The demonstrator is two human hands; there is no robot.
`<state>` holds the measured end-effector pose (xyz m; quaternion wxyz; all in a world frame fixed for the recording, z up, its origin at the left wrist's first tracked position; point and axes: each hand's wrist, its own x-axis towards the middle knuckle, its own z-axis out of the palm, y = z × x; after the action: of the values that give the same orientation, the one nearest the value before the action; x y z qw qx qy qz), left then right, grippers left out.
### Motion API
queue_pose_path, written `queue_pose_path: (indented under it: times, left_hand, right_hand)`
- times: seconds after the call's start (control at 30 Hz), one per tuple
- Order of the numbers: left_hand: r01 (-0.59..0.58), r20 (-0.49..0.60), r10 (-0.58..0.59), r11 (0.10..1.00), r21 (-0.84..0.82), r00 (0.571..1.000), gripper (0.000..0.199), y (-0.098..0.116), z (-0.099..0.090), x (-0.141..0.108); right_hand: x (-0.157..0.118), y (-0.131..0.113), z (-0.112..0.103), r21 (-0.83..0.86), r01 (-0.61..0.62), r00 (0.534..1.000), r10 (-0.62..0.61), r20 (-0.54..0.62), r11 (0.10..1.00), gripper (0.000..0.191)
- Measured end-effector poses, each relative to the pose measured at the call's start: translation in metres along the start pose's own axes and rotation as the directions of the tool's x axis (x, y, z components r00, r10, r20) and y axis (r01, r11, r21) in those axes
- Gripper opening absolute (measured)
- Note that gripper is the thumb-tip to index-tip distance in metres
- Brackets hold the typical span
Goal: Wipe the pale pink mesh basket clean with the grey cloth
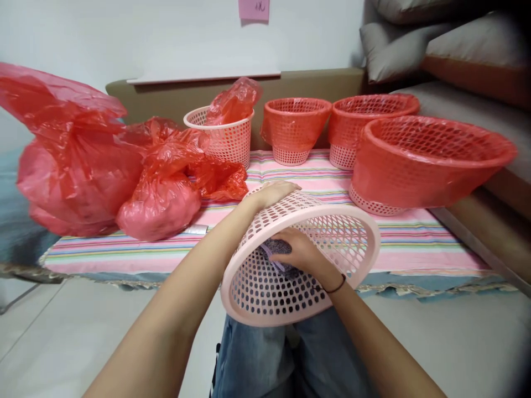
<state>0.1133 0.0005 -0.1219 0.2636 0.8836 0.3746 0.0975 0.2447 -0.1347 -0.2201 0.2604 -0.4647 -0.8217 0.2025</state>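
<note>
Forearms [182, 301], right hand [298, 251] holding cloth [277, 246] inside pink basket [332, 211], note [249, 10], handwriting [260, 6] unclear

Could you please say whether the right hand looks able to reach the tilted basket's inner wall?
Very likely yes: the tilted basket opens toward the person, the right hand is inside with a grey cloth, and the left hand, on the outside, leaves the opening free.

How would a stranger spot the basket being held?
Find the pink striped cloth. At its near edge, the left hand rests on a pale pink basket, the right hand inside it. It is the only basket tipped over and without red plastic.
</note>
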Motion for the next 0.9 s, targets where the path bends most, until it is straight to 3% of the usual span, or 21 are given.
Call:
queue_pose_path:
  times: [0.07, 0.13, 0.2, 0.3, 0.37, 0.57, 0.67, 0.77, 0.9]
  left_hand:
    - [0.019, 0.007, -0.019, 1.0, -0.006, 1.0, 0.055, 0.003, -0.001, -0.001]
    - [0.039, 0.012, -0.038, 0.999, -0.014, 0.999, 0.055, 0.006, -0.001, -0.003]
    - [0.053, 0.014, -0.053, 0.998, -0.027, 0.998, 0.055, 0.01, -0.002, -0.006]
    - [0.064, 0.013, -0.063, 0.997, -0.05, 0.998, 0.054, 0.015, -0.003, -0.01]
    - [0.069, 0.018, -0.068, 0.996, -0.064, 0.998, 0.055, 0.016, -0.005, -0.013]
    - [0.093, 0.021, -0.092, 0.995, -0.031, 0.996, 0.059, 0.01, -0.005, -0.009]
    - [0.083, 0.02, -0.084, 0.996, 0.015, 0.996, 0.059, 0.003, -0.002, -0.003]
    - [0.077, 0.002, -0.077, 0.997, 0.031, 0.997, 0.059, -0.001, 0.001, 0.0]
    - [0.05, 0.002, -0.051, 0.997, 0.06, 0.999, 0.058, -0.001, 0.001, -0.005]
  right_hand:
    - [-0.015, 0.003, 0.004, -0.072, 0.065, 0.996, -0.059, 0.073, 0.995, 0.061]
    - [-0.027, 0.005, 0.009, -0.114, 0.085, 0.991, -0.073, 0.11, 0.99, 0.048]
    - [-0.033, 0.007, 0.011, -0.093, 0.037, 0.998, -0.031, 0.057, 0.995, 0.03]
    - [-0.035, 0.01, 0.003, 0.006, -0.067, 0.994, 0.067, -0.082, 0.998, 0.031]
    - [-0.037, 0.012, -0.006, 0.045, -0.065, 0.991, 0.069, -0.11, 0.997, 0.032]
    - [-0.055, 0.014, -0.016, -0.022, 0.106, 0.979, -0.101, 0.179, 0.994, 0.024]
    - [-0.044, 0.007, -0.014, 0.012, 0.118, 0.99, -0.118, 0.082, 0.993, 0.027]
    - [-0.016, -0.001, -0.008, -0.003, 0.142, 0.988, -0.142, -0.059, 0.99, 0.029]
    - [0.014, -0.001, 0.019, -0.106, 0.173, 0.984, -0.169, 0.046, 0.979, 0.032]
